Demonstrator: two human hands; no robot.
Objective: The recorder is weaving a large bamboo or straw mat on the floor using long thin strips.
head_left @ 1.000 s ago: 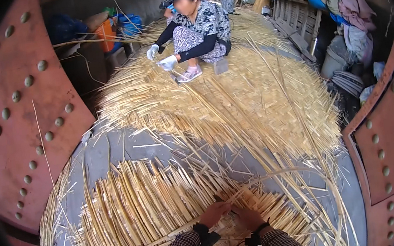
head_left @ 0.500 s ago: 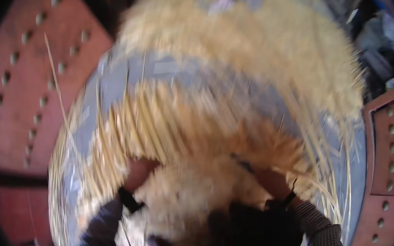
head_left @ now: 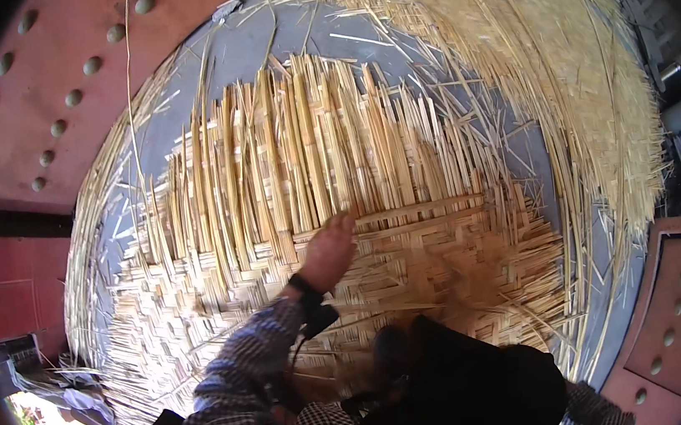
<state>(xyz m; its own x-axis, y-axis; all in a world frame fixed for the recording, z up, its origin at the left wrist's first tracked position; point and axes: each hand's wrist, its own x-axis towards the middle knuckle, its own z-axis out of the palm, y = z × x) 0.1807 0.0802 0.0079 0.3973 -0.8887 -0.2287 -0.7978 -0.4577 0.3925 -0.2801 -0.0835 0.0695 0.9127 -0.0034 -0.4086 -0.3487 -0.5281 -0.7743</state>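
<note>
L hand (head_left: 330, 251) moved up onto woven mat (head_left: 412, 246) | grip flat, apart | R hand blurred, can't tell

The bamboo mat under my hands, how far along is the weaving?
Done: the near part of the bamboo mat is woven into a tight crisscross. In hand: the left hand rests at the edge of the weave, where crosswise strips meet the upright ones; the right hand is a motion blur, so its grip cannot be told. Left: the loose strips fanning out beyond the weave are still unwoven.
</note>
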